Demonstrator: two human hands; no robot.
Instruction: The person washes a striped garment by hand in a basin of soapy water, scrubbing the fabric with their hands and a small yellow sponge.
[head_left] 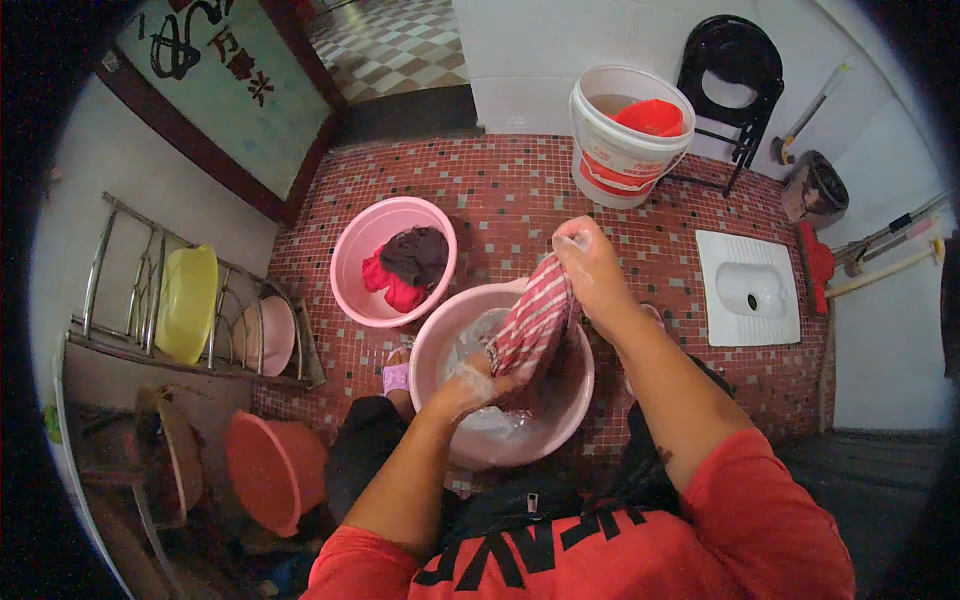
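Note:
Stretched between my two hands is a wet red-and-white striped cloth, slanting up over a large pink basin of sudsy water. Its upper end is pinched in the fingers of my right hand, raised above the basin's far right rim. Lower down, my left hand, wet with foam, grips the cloth over the basin's left side; its fingers are partly hidden by the fabric. Beyond the basin to the left, a second pink basin holds a bright red garment and a dark one.
A white bucket with a red scoop stands beyond the basins. At right are a squat toilet, a folding chair and long-handled tools. A metal rack with basins lines the left wall, near an orange-red tub.

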